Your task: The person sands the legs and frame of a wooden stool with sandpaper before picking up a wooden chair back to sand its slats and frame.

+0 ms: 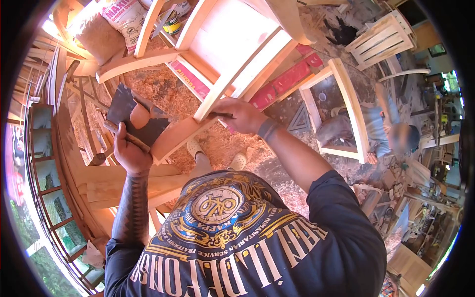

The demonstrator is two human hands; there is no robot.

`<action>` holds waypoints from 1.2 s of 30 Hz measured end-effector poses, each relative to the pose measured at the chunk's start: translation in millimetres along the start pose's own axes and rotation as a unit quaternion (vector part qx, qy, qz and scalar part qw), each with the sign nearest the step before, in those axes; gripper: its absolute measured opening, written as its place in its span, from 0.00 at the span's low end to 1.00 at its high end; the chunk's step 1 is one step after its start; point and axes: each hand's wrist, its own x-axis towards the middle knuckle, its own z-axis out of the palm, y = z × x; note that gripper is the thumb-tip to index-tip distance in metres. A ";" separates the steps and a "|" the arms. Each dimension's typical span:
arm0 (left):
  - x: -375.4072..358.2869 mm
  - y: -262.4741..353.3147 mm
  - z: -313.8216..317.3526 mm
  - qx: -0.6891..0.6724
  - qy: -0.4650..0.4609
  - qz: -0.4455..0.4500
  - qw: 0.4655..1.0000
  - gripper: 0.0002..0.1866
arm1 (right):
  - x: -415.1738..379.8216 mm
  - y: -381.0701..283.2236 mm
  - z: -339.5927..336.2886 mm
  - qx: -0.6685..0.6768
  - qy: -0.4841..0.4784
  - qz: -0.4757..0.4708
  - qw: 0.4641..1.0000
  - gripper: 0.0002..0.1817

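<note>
My left hand (pixel 132 154) grips a dark flat plate (pixel 118 108) by the wooden strip along its near edge. A smooth reddish-brown lump of paste (pixel 140 117) sits on the plate. Across from it, my right hand (pixel 243 116) is closed around a thin dark tool (pixel 221 115), its working end hidden by the fingers and wood. That hand is right at a joint of a pale wooden chair frame (pixel 217 96), where an upright meets a curved arm piece (pixel 175 138). The arm piece reaches toward my left hand.
Sawdust (pixel 148 84) covers the floor around the frame. A small can (pixel 171 24) and printed sacks (pixel 121 22) are at the upper left. On the right, a person (pixel 383 128) sits behind another wooden frame (pixel 349 106). A slatted wooden piece (pixel 383 40) stands farther back.
</note>
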 end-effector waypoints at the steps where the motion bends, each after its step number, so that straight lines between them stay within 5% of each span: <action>1: 0.7 -0.5 -1.4 -0.002 -0.002 -0.003 1.000 0.18 | -3.6 -6.8 1.3 -0.015 0.002 -0.001 1.000 0.23; 8: 0.9 -1.9 1.5 -0.004 0.009 0.009 1.000 0.17 | -24.5 -25.2 5.9 -0.071 0.004 0.011 0.997 0.32; 14: 5.7 -0.6 -6.5 0.016 0.004 0.001 1.000 0.21 | -18.9 -4.4 -33.8 -0.123 -0.162 -0.047 0.978 0.25; 17: 3.5 3.8 1.3 0.047 -0.002 0.011 0.999 0.23 | -8.7 11.3 -36.8 0.024 -0.064 0.080 0.994 0.20; 21: 9.3 7.4 -3.4 0.069 -0.006 0.006 0.998 0.22 | 15.2 25.9 -32.6 -0.070 -0.073 0.103 0.990 0.24; 28: 6.4 6.4 6.6 0.147 0.033 0.066 0.986 0.25 | 40.9 -24.3 -38.4 -0.056 -0.193 0.140 0.970 0.28; 36: 13.2 7.6 -7.5 0.088 0.001 0.006 0.996 0.25 | 15.0 -23.1 -37.5 -0.016 -0.151 0.017 0.988 0.27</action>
